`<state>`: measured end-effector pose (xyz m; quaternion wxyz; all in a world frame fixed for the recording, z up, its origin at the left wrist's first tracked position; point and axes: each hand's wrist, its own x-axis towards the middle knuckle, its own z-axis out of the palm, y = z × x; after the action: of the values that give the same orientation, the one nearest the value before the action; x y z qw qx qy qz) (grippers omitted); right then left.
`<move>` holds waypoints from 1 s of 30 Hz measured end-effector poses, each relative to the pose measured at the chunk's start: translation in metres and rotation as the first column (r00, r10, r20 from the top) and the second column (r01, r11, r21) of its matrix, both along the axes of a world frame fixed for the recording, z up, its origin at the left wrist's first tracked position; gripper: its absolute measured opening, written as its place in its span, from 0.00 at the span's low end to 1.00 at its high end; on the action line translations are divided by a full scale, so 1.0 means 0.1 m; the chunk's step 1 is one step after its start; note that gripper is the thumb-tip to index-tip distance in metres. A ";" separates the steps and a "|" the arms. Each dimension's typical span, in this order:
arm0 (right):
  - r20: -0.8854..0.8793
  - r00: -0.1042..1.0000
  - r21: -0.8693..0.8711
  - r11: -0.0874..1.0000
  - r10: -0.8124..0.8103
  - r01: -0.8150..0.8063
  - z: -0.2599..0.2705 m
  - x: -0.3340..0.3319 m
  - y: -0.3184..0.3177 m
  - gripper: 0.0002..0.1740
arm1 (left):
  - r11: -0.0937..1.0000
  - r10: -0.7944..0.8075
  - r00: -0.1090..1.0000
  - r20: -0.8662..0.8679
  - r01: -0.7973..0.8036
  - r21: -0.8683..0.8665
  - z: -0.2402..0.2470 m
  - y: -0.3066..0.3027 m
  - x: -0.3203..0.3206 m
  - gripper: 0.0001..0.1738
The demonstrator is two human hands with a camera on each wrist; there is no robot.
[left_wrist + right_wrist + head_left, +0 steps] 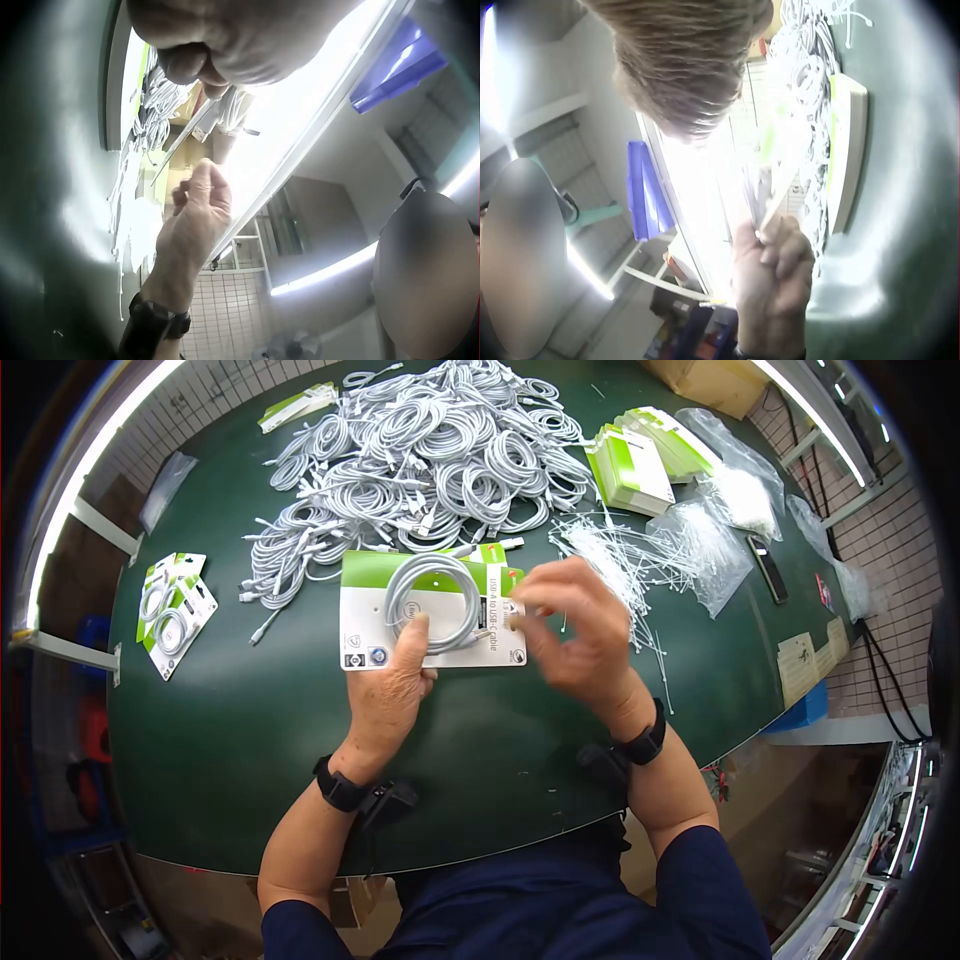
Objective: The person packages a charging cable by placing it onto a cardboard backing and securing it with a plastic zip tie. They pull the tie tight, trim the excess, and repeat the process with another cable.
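Note:
In the head view my left hand point(388, 695) grips the lower edge of a white and green cable packaging card point(362, 600), thumb on its front. A coiled light-grey USB cable point(472, 595) lies against the card, the thumb pressing at the coil's lower part. My right hand point(580, 630) is at the card's right edge, its fingers bent and blurred. The left wrist view shows the right hand point(196, 206) with its fingertips close together; I cannot tell whether they hold something thin. In the right wrist view the left hand point(776, 262) grips the card's edge.
A large heap of coiled cables point(430, 450) covers the table's back. Loose white cable ties point(610, 565) lie to the right, near stacked cards point(635, 470), plastic bags point(710, 550) and a phone point(768, 570). Carded cables point(175, 615) lie at left on the green table point(250, 760).

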<state>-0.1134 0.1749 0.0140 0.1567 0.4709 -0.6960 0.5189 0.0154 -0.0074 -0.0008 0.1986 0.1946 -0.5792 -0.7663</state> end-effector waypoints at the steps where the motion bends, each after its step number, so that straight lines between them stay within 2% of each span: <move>1: 0.040 0.996 0.005 0.997 -0.076 0.076 0.01 -0.07 0.06 0.15 | 1.000 0.012 1.000 -0.003 -0.012 -0.006 0.02 -0.01 0.00 0.14; 2: 0.152 0.970 0.116 0.978 -0.191 0.174 0.05 -0.16 0.10 0.10 | 0.999 0.033 0.999 -0.009 -0.033 0.014 0.04 -0.02 -0.01 0.14; 5: 0.040 0.957 0.439 0.865 -0.288 0.242 -0.23 -0.50 0.28 0.06 | 1.000 0.017 0.999 -0.038 -0.016 0.020 0.01 -0.07 -0.01 0.14; 6: 0.056 0.941 0.529 0.809 -0.333 0.255 -0.29 -0.54 0.29 0.08 | 1.000 0.022 0.999 -0.034 -0.022 0.019 0.01 -0.07 -0.01 0.14; 9: -0.051 0.904 0.640 0.681 -0.424 0.356 -0.44 -0.58 0.31 0.11 | 0.999 0.035 0.999 -0.019 -0.035 0.014 0.00 -0.04 -0.02 0.14; 12: -0.042 0.883 0.746 0.574 -0.467 0.339 -0.39 -0.60 0.32 0.11 | 0.999 0.039 0.999 -0.008 -0.039 0.011 -0.02 -0.03 -0.02 0.15; 15: -0.082 0.901 0.766 0.552 -0.425 0.330 -0.45 -0.60 0.31 0.10 | 1.000 0.023 1.000 -0.002 -0.023 0.002 -0.03 -0.03 -0.02 0.16; 18: -0.128 0.904 0.746 0.561 -0.409 0.359 -0.49 -0.58 0.31 0.10 | 0.999 0.006 1.000 0.012 -0.005 -0.049 -0.03 -0.03 0.01 0.17; 21: -0.073 0.890 0.643 0.661 -0.450 0.387 -0.43 -0.59 0.30 0.07 | 0.988 0.016 1.000 0.010 -0.014 -0.153 -0.01 -0.02 0.04 0.17; 23: -0.046 0.910 0.550 0.749 -0.413 0.368 -0.42 -0.61 0.29 0.07 | 0.978 0.003 1.000 -0.005 -0.004 -0.210 0.00 0.00 0.09 0.17; 24: -0.034 0.918 0.502 0.788 -0.395 0.358 -0.42 -0.62 0.30 0.06 | 0.965 0.011 0.998 -0.063 -0.027 -0.261 -0.03 0.02 0.10 0.14; 27: -0.023 0.922 0.510 0.789 -0.387 0.343 -0.47 -0.64 0.33 0.08 | 0.808 -0.100 0.990 -0.096 0.025 -0.589 -0.09 0.00 0.17 0.10; 29: -0.009 0.935 0.420 0.847 -0.356 0.326 -0.42 -0.65 0.35 0.07 | 0.576 -0.154 0.980 -0.125 -0.014 -0.817 -0.21 -0.04 0.20 0.14; 30: -0.008 0.942 0.375 0.872 -0.336 0.314 -0.34 -0.64 0.35 0.07 | 0.544 -0.202 0.971 -0.130 0.001 -0.839 -0.20 -0.05 0.20 0.16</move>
<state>-0.1778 0.2095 -0.0200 0.1300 0.3532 -0.8547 0.3577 0.0351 -0.0122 -0.0213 0.2823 -0.0392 -0.8585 -0.4263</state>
